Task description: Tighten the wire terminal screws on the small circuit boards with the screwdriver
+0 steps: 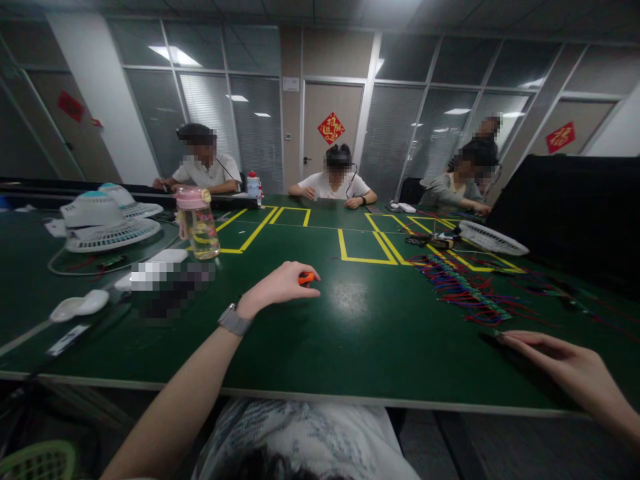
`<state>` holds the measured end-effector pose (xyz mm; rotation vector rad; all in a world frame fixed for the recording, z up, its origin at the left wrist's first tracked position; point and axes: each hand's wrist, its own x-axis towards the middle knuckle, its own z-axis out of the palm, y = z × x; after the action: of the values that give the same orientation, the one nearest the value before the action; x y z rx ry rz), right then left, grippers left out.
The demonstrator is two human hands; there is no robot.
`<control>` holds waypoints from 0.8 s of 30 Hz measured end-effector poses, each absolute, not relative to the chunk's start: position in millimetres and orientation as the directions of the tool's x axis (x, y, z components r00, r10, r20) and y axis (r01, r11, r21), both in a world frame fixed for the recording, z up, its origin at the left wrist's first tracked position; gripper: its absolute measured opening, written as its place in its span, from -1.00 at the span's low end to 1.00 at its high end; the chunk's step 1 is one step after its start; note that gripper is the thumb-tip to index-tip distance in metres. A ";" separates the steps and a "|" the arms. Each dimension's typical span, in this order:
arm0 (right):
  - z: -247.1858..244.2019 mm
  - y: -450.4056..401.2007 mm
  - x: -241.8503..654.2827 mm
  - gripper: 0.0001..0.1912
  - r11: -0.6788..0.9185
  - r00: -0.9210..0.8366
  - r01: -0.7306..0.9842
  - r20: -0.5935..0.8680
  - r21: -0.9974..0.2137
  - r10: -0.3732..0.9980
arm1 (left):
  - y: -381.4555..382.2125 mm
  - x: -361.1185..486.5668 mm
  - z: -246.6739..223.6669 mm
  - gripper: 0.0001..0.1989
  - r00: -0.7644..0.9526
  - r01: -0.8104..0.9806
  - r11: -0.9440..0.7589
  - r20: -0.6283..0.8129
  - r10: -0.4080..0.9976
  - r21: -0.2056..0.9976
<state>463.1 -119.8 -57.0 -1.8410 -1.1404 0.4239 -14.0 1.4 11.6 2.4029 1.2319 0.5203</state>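
Note:
Over the middle of the green table, my left hand (281,288) is curled around a small orange object (306,278); fingers hide most of it, so its kind does not show. Thumb and index tip are apart in front of it. At the right, my right hand (563,363) pinches a small, thin greenish piece (497,333) between thumb and fingertips, just above the tabletop. Beyond that hand lies a row of small green circuit boards (470,290) with red and blue wires.
White fans (113,223) and a pink-lidded bottle (199,223) stand at the left. Yellow tape (367,260) marks the green table (350,360). A white fan grille (493,238) and a black panel (575,220) are at the right. Several people sit across the table.

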 end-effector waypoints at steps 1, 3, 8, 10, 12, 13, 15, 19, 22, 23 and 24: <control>-56.8 -119.6 462.4 -0.61 -0.175 0.527 0.521 0.153 -0.835 0.836 | 1.7 -14.5 11.4 -0.54 0.543 0.683 -0.536 0.147 0.827 0.496; -56.7 -119.8 461.1 -0.60 -0.177 0.547 0.500 0.150 -0.848 0.824 | 2.4 -15.4 10.8 -0.55 0.540 0.683 -0.536 0.150 0.828 0.496; -61.8 -121.3 467.1 -0.60 -0.125 0.501 0.580 0.231 -0.805 0.834 | 3.9 -16.0 9.2 -0.55 0.550 0.673 -0.539 0.145 0.822 0.506; -65.3 -121.4 471.7 -0.60 -0.117 0.461 0.613 0.233 -0.782 0.856 | 4.0 -15.9 9.2 -0.54 0.549 0.678 -0.535 0.138 0.825 0.505; -68.3 -121.3 475.2 -0.60 -0.105 0.427 0.631 0.231 -0.769 0.874 | 3.7 -15.9 9.6 -0.54 0.546 0.679 -0.533 0.137 0.826 0.504; -69.3 -121.3 476.1 -0.60 -0.093 0.413 0.636 0.236 -0.766 0.879 | 3.6 -15.9 9.9 -0.54 0.545 0.679 -0.533 0.139 0.827 0.504; -70.3 -121.1 476.2 -0.59 -0.065 0.393 0.645 0.258 -0.761 0.883 | 3.2 -16.0 10.4 -0.55 0.546 0.677 -0.536 0.144 0.825 0.504; -68.6 -121.4 472.3 -0.60 -0.057 0.376 0.667 0.270 -0.743 0.886 | 2.8 -15.6 11.3 -0.55 0.544 0.682 -0.538 0.148 0.826 0.495; -66.5 -121.6 470.3 -0.61 -0.070 0.358 0.706 0.269 -0.705 0.894 | 2.9 -14.8 11.8 -0.55 0.546 0.693 -0.536 0.134 0.827 0.482; -66.2 -121.6 470.3 -0.60 -0.067 0.345 0.725 0.278 -0.685 0.896 | 2.9 -14.6 12.0 -0.54 0.544 0.698 -0.533 0.130 0.829 0.478; -66.3 -121.4 470.6 -0.59 -0.059 0.329 0.746 0.290 -0.664 0.899 | 2.9 -14.5 12.1 -0.54 0.543 0.701 -0.532 0.126 0.830 0.475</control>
<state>470.6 -121.4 -66.3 -1.8392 -1.4565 0.2565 -14.5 2.9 12.1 2.4149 1.2553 0.4815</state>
